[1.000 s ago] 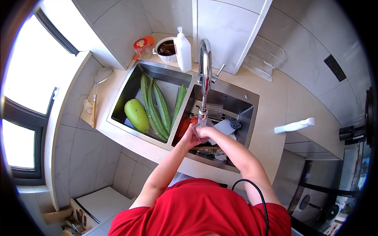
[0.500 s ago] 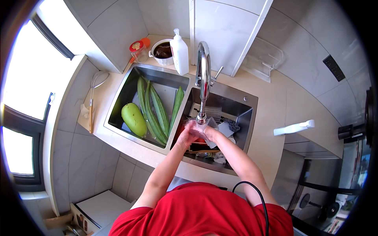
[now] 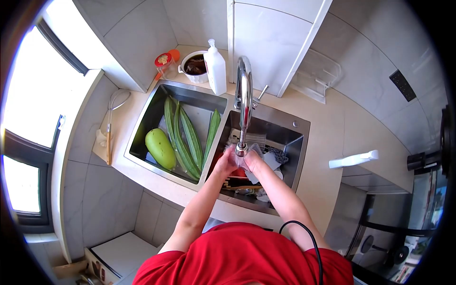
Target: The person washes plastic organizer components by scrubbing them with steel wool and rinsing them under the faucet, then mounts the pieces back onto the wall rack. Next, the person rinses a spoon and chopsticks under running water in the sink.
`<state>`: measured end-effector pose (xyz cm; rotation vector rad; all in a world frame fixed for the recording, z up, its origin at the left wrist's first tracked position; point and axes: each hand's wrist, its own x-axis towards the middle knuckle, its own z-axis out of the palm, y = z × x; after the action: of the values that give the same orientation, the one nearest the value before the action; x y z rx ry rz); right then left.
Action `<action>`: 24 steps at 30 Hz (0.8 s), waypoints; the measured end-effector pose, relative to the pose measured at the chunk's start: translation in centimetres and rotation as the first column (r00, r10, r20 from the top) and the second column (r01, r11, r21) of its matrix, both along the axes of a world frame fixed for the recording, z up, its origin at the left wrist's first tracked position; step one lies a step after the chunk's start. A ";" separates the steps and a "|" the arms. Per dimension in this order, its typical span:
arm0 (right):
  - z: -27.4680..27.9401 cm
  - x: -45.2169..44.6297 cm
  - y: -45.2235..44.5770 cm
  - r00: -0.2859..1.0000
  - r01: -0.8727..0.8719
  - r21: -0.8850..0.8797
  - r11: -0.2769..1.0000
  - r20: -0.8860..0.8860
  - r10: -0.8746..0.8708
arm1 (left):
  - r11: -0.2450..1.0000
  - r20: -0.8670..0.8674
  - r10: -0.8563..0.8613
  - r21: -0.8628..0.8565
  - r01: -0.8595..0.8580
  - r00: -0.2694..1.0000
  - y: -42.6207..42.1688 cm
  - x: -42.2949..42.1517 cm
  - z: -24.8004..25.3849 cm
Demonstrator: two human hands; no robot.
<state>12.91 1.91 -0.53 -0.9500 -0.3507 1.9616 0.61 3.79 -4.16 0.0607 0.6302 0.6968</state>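
Both my hands are under the tap [image 3: 244, 95] over the right sink basin [image 3: 299, 142], with water running onto them. My left hand [image 3: 229, 159] and my right hand [image 3: 252, 160] are close together, their fingers curled around a clear, see-through plastic piece [image 3: 257, 148]. Its exact kind is blurred by the water and partly hidden by my fingers. Below the hands lie a red item [image 3: 239, 173], chopsticks [image 3: 233, 183], a dark mesh scrubber [image 3: 280, 155] and several pale pieces.
The left basin [image 3: 137, 137] holds a green gourd [image 3: 160, 148] and several long ridged gourds [image 3: 191, 134]. Behind stand a white pump bottle [image 3: 216, 71], a pot of dark liquid [image 3: 195, 66] and a red-lidded jar [image 3: 165, 64]. A whisk [image 3: 110, 128] lies left; a white-handled object [image 3: 354, 159] right.
My hands stay under the running tap with the clear plastic piece and shift only slightly. The view has tilted a little; the things around have not moved.
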 end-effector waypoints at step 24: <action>0.9 1.1 -2.1 0.680 -0.463 0.299 0.835 0.724 0.118 | 0.969 -0.049 -0.222 0.098 0.226 0.974 0.7 -1.2 1.8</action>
<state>14.00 -0.15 0.37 -1.3223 -1.4287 1.5937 -0.55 4.47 -2.36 0.2375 0.6125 0.5096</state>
